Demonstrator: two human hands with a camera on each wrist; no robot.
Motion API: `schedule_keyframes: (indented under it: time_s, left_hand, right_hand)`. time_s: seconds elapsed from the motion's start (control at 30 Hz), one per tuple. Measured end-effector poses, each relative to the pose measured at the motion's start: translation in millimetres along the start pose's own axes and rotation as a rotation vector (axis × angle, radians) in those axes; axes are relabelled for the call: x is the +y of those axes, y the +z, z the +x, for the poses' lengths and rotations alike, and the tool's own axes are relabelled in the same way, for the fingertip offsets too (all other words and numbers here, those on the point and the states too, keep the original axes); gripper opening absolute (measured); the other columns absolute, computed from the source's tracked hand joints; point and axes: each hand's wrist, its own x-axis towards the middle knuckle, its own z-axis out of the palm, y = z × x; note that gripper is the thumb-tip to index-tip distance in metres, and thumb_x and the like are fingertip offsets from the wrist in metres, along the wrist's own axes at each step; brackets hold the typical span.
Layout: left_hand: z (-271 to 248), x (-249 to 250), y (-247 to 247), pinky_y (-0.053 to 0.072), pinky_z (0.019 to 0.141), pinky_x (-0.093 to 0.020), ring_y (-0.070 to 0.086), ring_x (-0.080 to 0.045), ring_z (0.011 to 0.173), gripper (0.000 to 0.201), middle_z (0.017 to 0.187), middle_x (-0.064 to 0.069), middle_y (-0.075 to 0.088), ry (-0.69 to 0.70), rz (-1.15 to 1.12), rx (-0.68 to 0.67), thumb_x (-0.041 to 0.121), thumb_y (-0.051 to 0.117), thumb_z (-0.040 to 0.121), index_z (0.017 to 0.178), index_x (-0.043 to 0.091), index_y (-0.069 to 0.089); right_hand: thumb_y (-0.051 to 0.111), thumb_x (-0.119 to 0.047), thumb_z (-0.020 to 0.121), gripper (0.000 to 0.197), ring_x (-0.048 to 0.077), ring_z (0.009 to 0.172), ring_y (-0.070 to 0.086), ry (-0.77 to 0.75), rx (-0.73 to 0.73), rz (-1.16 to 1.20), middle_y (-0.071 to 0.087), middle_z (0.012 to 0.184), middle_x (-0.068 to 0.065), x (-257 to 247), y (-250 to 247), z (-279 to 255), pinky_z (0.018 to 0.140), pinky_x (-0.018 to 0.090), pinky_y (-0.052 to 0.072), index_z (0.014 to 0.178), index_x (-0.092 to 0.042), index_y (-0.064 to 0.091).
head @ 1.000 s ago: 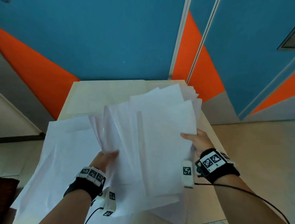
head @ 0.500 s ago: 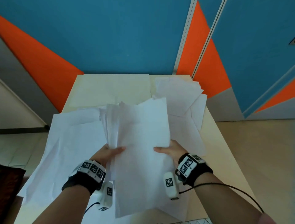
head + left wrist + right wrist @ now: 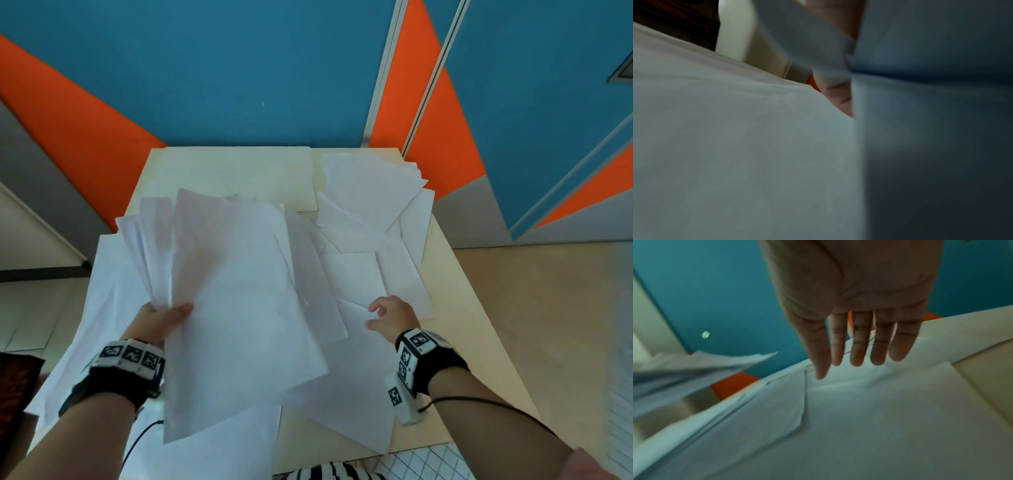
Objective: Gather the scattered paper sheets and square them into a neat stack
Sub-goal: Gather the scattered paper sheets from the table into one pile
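My left hand (image 3: 161,317) grips a fanned bundle of white sheets (image 3: 236,291) by its left edge, thumb on top, and holds it raised over the table. The same bundle (image 3: 920,129) fills the right of the left wrist view, with a flat sheet (image 3: 735,146) below it. My right hand (image 3: 387,315) is apart from the bundle, fingers straight (image 3: 857,347), just above loose sheets (image 3: 363,274) lying on the right half of the table. More scattered sheets (image 3: 370,185) lie at the far right corner. Other sheets (image 3: 109,301) spread under the bundle on the left.
The pale table (image 3: 239,171) stands against a blue and orange wall (image 3: 239,68). Its far left part shows bare top. The right edge (image 3: 479,308) drops to a tan floor. A dark object (image 3: 17,383) sits at the lower left, striped clothing (image 3: 329,471) at the near edge.
My right hand has let go of the bundle and moved right, down toward the loose sheets. My left hand alone now holds the bundle, which has swung left and fanned out.
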Motion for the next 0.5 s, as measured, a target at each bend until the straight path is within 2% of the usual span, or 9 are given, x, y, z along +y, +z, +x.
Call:
schedule_keyframes:
  time_s: [0.07, 0.1, 0.2, 0.3, 0.33, 0.4, 0.47, 0.5]
  left_hand:
    - [4, -4, -8, 0.052, 0.086, -0.05, 0.064, -0.035, 0.085, 0.054, 0.104, -0.024, 0.065, -0.027, -0.032, 0.018, 0.02, 0.074, 0.073, 0.117, -0.005, 0.056]
    - [6, -7, -12, 0.05, 0.089, -0.051, 0.064, -0.036, 0.089, 0.052, 0.106, -0.024, 0.065, -0.038, -0.055, 0.026, 0.018, 0.073, 0.075, 0.119, -0.004, 0.055]
    - [7, -13, -18, 0.049, 0.088, -0.049, 0.061, -0.034, 0.086, 0.044, 0.099, -0.02, 0.063, -0.06, -0.092, 0.018, 0.012, 0.068, 0.08, 0.118, -0.005, 0.055]
    - [9, -20, -24, 0.05, 0.086, -0.048, 0.06, -0.034, 0.083, 0.044, 0.096, -0.02, 0.063, -0.062, -0.13, 0.038, 0.008, 0.067, 0.08, 0.12, -0.007, 0.055]
    - [9, -22, -27, 0.051, 0.081, -0.046, 0.06, -0.034, 0.08, 0.042, 0.094, -0.019, 0.063, -0.062, -0.144, 0.044, 0.007, 0.066, 0.081, 0.119, -0.006, 0.055]
    - [8, -26, -34, 0.053, 0.063, -0.037, 0.06, -0.03, 0.068, 0.031, 0.08, -0.012, 0.065, -0.059, -0.165, 0.067, 0.005, 0.064, 0.083, 0.112, -0.002, 0.056]
    - [4, -29, -41, 0.052, 0.044, -0.028, 0.061, -0.027, 0.059, 0.023, 0.069, -0.008, 0.065, -0.054, -0.199, 0.079, 0.004, 0.062, 0.084, 0.106, 0.003, 0.056]
    - [2, -30, -44, 0.051, 0.04, -0.025, 0.06, -0.027, 0.06, 0.023, 0.07, -0.008, 0.064, -0.055, -0.213, 0.085, 0.004, 0.061, 0.084, 0.107, 0.003, 0.056]
  right_hand:
    - [0.072, -0.031, 0.075, 0.039, 0.026, 0.108, 0.055, -0.086, -0.009, -0.055, 0.05, 0.104, 0.005, -5, 15, -3, 0.087, 0.027, 0.042, 0.109, -0.013, 0.063]
    - [0.071, -0.037, 0.075, 0.047, 0.026, 0.116, 0.051, -0.097, -0.003, -0.067, 0.05, 0.114, 0.007, -10, 21, -3, 0.094, 0.03, 0.04, 0.115, -0.015, 0.061]
    - [0.068, -0.054, 0.072, 0.077, 0.024, 0.131, 0.038, -0.062, -0.053, -0.127, 0.038, 0.139, 0.006, -24, 33, 1, 0.105, 0.037, 0.031, 0.135, -0.02, 0.041]
    - [0.07, -0.058, 0.066, 0.096, 0.026, 0.135, 0.029, -0.017, -0.11, -0.325, 0.029, 0.144, 0.008, -37, 42, 5, 0.106, 0.043, 0.028, 0.142, -0.019, 0.026]
    - [0.071, -0.057, 0.064, 0.097, 0.027, 0.134, 0.03, 0.009, -0.113, -0.393, 0.03, 0.143, 0.008, -40, 44, 9, 0.105, 0.044, 0.029, 0.141, -0.017, 0.026]
    - [0.073, -0.053, 0.062, 0.092, 0.026, 0.131, 0.035, 0.054, -0.135, -0.464, 0.038, 0.138, 0.007, -44, 43, 18, 0.103, 0.045, 0.03, 0.136, -0.015, 0.033]
    - [0.075, -0.046, 0.063, 0.075, 0.026, 0.124, 0.045, 0.075, -0.181, -0.47, 0.051, 0.127, 0.004, -46, 40, 28, 0.1, 0.044, 0.031, 0.125, -0.015, 0.045]
    - [0.074, -0.041, 0.066, 0.061, 0.027, 0.119, 0.05, 0.082, -0.202, -0.45, 0.058, 0.117, 0.004, -47, 39, 32, 0.099, 0.043, 0.03, 0.117, -0.015, 0.052]
